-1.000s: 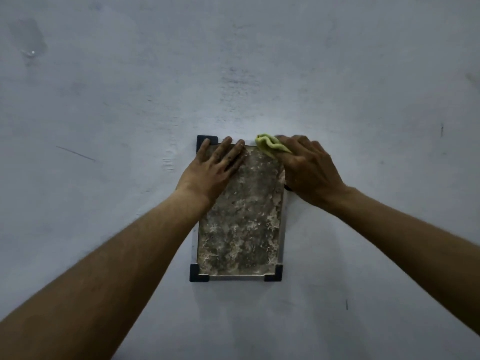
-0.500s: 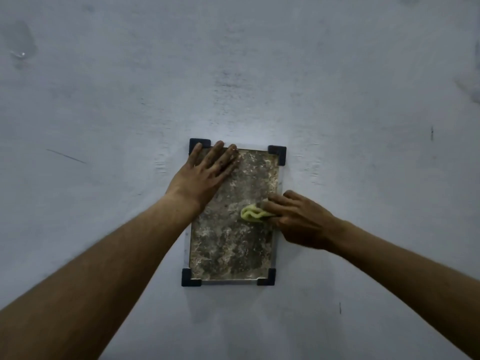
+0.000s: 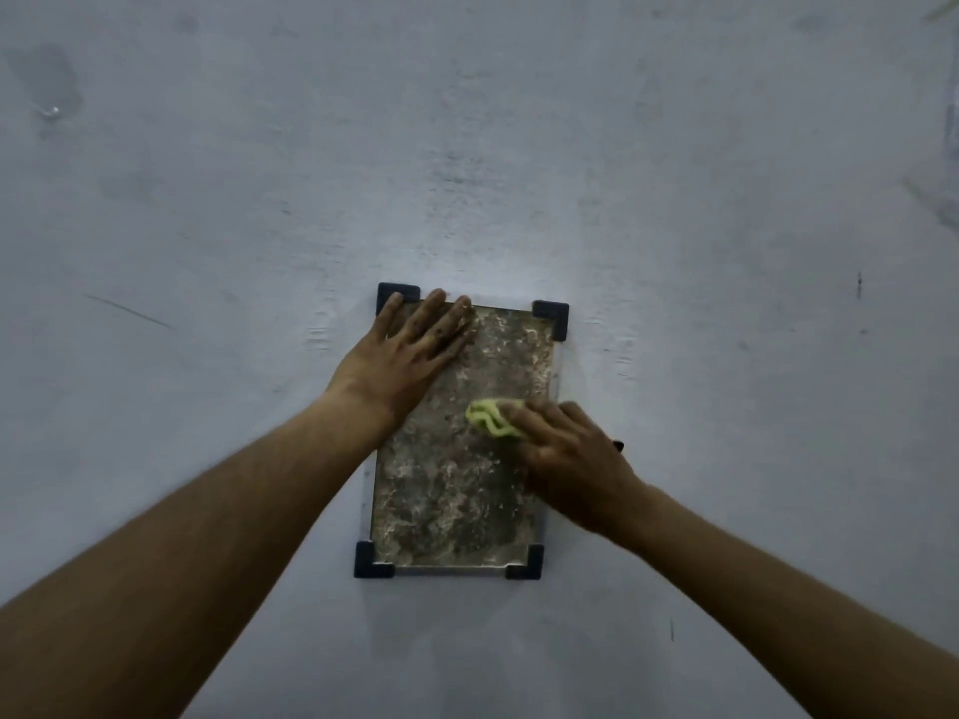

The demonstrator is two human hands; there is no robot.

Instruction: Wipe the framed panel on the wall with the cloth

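Observation:
A framed panel [image 3: 456, 495] hangs on the pale wall, with a mottled grey-brown face, a thin light frame and dark corner pieces. My left hand [image 3: 410, 350] lies flat on its upper left part, fingers spread, reaching the top edge. My right hand [image 3: 568, 459] presses a small yellow-green cloth [image 3: 490, 417] against the panel's right middle area. The cloth is bunched under my fingertips and only its left part shows. Both forearms reach in from the bottom corners.
The wall [image 3: 519, 147] is bare, bluish-white and scuffed, with faint dark smudges above the panel. A small nail or hook [image 3: 53, 111] sticks out at the far upper left. A short dark mark [image 3: 859, 283] shows at the right.
My right hand has carried the cloth down from the panel's top right corner to its right middle, uncovering that corner piece. My left hand has stayed flat on the upper left.

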